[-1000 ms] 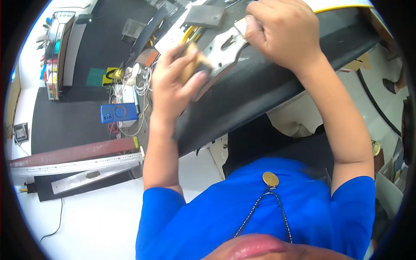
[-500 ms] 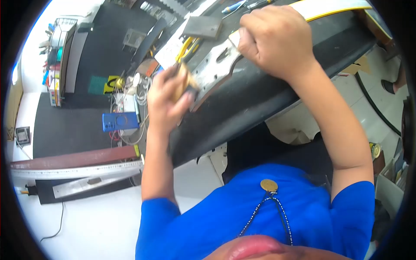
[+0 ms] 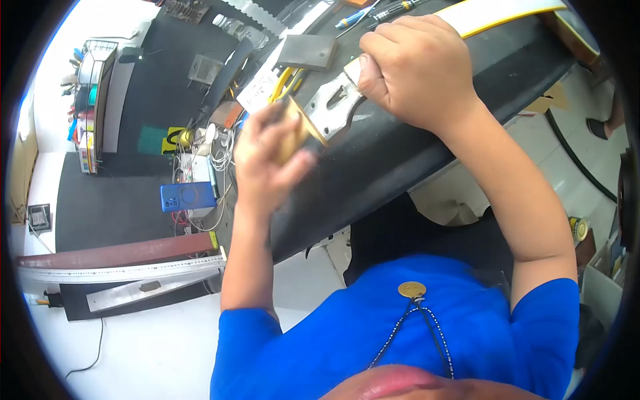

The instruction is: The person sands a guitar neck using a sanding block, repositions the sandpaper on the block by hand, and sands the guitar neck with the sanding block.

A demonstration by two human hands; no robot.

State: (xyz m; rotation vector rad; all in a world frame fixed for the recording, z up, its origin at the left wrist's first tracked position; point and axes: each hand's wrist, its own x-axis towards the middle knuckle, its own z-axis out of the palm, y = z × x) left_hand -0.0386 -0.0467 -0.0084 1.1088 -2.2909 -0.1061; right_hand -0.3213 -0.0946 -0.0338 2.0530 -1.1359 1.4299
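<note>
My right hand [image 3: 420, 73] is closed in a fist around the pale end of a flat metal plate [image 3: 331, 107], which has a slot and holes in it. A long white strip with yellow edges [image 3: 500, 17] runs out on the other side of that fist; whether it joins the plate is hidden. My left hand [image 3: 263, 150], somewhat blurred, grips a tan block with dark parts [image 3: 305, 130] over the plate's lower left end. Part of the plate lies behind this block. Yellow-handled pliers [image 3: 285, 83] lie just beyond my left hand.
A grey metal block [image 3: 307, 51] sits on the dark bench [image 3: 373, 160] past the plate. Leftward are a blue phone [image 3: 189, 197], tangled cables [image 3: 223, 150], a long ruler [image 3: 120, 272] and a rack of supplies [image 3: 90, 110]. Screwdrivers [image 3: 393, 10] lie at the back.
My left hand has moved slightly right with the block, which now covers more of the plate's lower end. My right hand has shifted slightly left, still gripping.
</note>
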